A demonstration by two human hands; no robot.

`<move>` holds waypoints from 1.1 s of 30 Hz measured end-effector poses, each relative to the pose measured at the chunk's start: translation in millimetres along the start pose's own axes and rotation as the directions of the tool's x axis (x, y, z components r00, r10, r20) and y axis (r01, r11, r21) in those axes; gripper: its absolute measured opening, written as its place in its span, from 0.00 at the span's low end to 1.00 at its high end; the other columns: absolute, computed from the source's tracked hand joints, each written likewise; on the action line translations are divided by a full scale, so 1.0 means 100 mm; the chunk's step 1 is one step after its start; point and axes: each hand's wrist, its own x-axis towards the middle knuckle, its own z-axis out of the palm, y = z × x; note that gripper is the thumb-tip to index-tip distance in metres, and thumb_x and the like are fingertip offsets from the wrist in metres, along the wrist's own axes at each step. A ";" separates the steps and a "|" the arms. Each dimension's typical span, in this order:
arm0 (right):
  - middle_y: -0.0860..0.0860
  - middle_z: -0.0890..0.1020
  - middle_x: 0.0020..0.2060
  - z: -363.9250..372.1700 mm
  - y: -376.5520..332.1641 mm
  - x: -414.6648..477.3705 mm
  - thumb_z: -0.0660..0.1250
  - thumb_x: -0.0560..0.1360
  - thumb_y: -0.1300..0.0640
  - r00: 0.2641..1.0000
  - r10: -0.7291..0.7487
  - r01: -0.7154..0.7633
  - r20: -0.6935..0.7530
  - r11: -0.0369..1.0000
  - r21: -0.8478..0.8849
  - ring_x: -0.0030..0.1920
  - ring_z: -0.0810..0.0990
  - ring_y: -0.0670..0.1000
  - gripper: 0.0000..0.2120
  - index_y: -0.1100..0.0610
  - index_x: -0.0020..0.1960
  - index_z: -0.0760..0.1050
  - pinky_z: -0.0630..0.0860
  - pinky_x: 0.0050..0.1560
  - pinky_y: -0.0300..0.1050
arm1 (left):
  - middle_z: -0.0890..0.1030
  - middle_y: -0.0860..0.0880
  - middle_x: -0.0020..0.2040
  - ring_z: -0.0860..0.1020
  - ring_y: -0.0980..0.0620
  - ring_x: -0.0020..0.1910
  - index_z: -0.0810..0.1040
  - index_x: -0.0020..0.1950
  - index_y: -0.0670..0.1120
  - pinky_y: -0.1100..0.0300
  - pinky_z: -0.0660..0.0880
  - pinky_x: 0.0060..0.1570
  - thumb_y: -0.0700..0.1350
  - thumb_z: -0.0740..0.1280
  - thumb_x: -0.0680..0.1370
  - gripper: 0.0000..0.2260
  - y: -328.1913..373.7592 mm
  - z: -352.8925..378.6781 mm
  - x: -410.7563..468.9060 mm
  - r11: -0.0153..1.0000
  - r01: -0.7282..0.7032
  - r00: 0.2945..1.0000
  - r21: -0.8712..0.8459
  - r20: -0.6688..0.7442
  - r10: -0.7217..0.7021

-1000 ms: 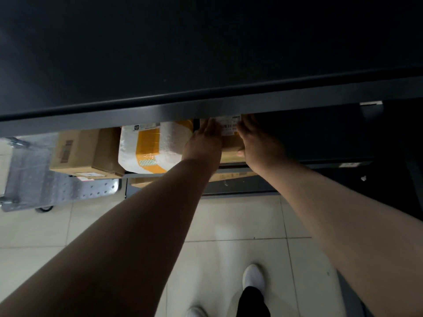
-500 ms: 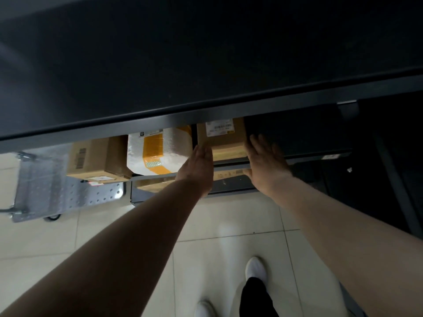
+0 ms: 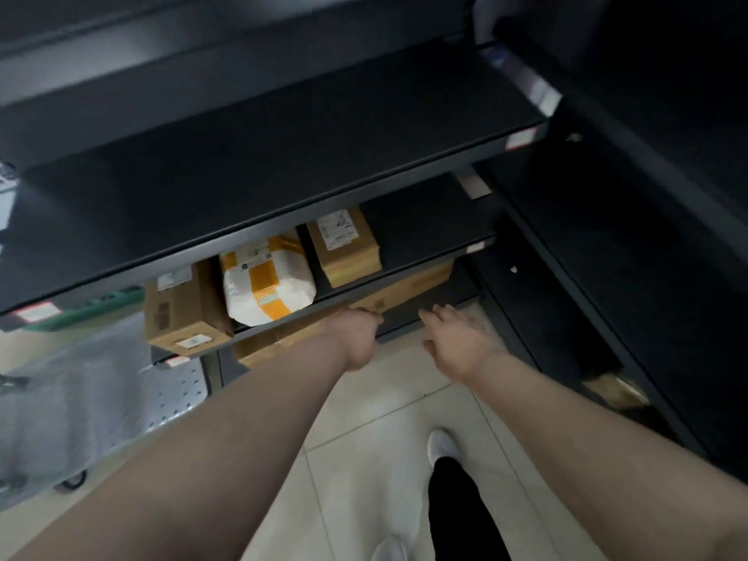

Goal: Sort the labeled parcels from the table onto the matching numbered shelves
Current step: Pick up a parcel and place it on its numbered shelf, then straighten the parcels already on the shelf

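Labels on the parcels are too blurry to read, and the upper shelf (image 3: 283,164) cuts off their back ends. Both arms reach forward and down. The left hand (image 3: 356,334) is bent at the wrist with its fingers loosely curled, nothing in it as far as I can see. The right hand (image 3: 457,342) is flat, palm down, fingers spread, empty. The small brown parcel (image 3: 344,247) sits on the lower shelf (image 3: 425,232), just beyond both hands and clear of them, beside a white parcel with orange tape (image 3: 267,285) and a brown box (image 3: 182,313) further left.
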 end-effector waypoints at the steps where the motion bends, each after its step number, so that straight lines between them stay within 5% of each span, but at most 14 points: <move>1: 0.55 0.55 0.77 0.00 -0.03 -0.21 0.53 0.82 0.52 1.000 0.030 -0.030 0.003 0.999 0.017 0.76 0.52 0.56 0.26 0.55 0.78 0.51 0.53 0.74 0.51 | 0.72 0.44 0.69 0.72 0.45 0.65 0.64 0.75 0.49 0.56 0.71 0.59 0.45 0.62 0.81 0.23 0.08 -0.01 -0.13 1.000 -0.029 0.999 0.004 0.018 0.029; 8: 0.55 0.64 0.72 0.20 -0.02 -1.65 0.54 0.82 0.49 0.959 0.277 -0.273 -0.052 0.959 0.079 0.72 0.61 0.56 0.22 0.55 0.74 0.61 0.59 0.70 0.53 | 0.73 0.44 0.68 0.73 0.44 0.65 0.67 0.73 0.47 0.50 0.72 0.63 0.44 0.61 0.81 0.19 0.83 -0.02 -0.86 0.944 -0.297 0.954 0.144 0.088 0.287; 14: 0.56 0.59 0.75 0.49 0.30 -2.94 0.54 0.82 0.48 0.839 0.540 -0.522 -0.069 0.834 0.180 0.74 0.59 0.56 0.23 0.54 0.75 0.60 0.59 0.70 0.53 | 0.74 0.43 0.65 0.73 0.43 0.63 0.73 0.66 0.46 0.55 0.70 0.57 0.46 0.62 0.80 0.15 1.87 0.15 -1.25 0.775 -0.550 0.834 0.310 0.155 0.530; 24: 0.56 0.63 0.73 1.23 0.64 -5.24 0.54 0.82 0.48 0.468 0.884 -0.807 -0.011 0.433 0.401 0.70 0.64 0.57 0.24 0.54 0.75 0.60 0.65 0.67 0.54 | 0.71 0.46 0.70 0.71 0.46 0.66 0.68 0.73 0.50 0.54 0.71 0.62 0.50 0.62 0.81 0.21 3.93 0.87 -2.40 0.356 -0.833 0.513 0.424 0.348 0.785; 33: 0.52 0.62 0.74 2.26 0.48 -7.49 0.54 0.81 0.47 0.156 0.987 -0.818 0.047 0.102 0.567 0.71 0.65 0.56 0.24 0.51 0.76 0.58 0.64 0.67 0.54 | 0.74 0.45 0.65 0.74 0.44 0.60 0.69 0.68 0.48 0.52 0.74 0.55 0.49 0.63 0.79 0.18 5.45 2.10 -4.05 0.002 -0.893 0.249 0.450 0.490 0.836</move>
